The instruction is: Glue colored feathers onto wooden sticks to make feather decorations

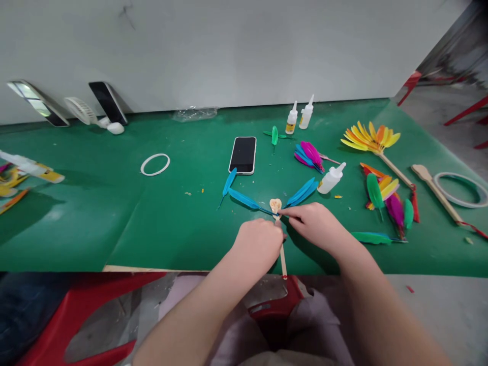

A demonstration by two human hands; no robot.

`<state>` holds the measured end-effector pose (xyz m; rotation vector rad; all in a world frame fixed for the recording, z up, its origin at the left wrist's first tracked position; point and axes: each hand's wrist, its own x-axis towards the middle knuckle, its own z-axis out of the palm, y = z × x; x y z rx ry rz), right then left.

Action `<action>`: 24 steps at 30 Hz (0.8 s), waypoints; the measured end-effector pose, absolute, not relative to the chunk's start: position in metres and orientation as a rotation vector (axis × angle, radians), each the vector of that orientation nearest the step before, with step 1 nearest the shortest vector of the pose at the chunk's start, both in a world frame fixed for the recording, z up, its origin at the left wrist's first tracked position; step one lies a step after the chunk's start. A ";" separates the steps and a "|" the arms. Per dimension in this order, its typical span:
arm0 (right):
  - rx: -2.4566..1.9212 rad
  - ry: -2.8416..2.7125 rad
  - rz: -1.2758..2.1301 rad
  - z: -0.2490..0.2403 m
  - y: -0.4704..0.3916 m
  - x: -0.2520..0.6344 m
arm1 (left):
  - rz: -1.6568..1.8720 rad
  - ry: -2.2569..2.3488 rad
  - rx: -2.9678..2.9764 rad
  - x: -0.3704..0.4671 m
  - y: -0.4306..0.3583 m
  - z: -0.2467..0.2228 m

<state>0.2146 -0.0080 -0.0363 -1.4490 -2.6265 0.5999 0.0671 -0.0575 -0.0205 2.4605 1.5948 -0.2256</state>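
Observation:
My left hand [261, 236] is closed around the handle of a wooden fan stick [283, 262] near its rounded head [275, 205]. With the index finger reaching out and the other fingers curled, my right hand [318, 223] is at the quill of a blue feather [302, 192] on that head. Another blue feather [244, 198] spreads out to the left, its quill meeting the head too. The fingertips partly cover where the quills meet the wood. A loose blue feather [229, 181] lies farther left.
Behind the hands lies a phone [243, 155]. A white glue bottle [331, 179] stands close to the right, with two more glue bottles [292, 119] at the back. A yellow feather fan [371, 138], loose coloured feathers [394, 206] and a bare wooden stick [438, 190] occupy the right side.

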 end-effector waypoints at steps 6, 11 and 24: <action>-1.461 -2.667 0.495 -0.038 -0.010 0.213 | -0.260 1.622 2.455 0.067 -0.057 -0.019; -1.473 -2.741 0.417 -0.036 -0.011 0.211 | -0.241 1.638 2.459 0.067 -0.057 -0.020; -1.591 -2.901 0.145 -0.022 -0.020 0.198 | -0.222 1.626 2.464 0.067 -0.057 -0.021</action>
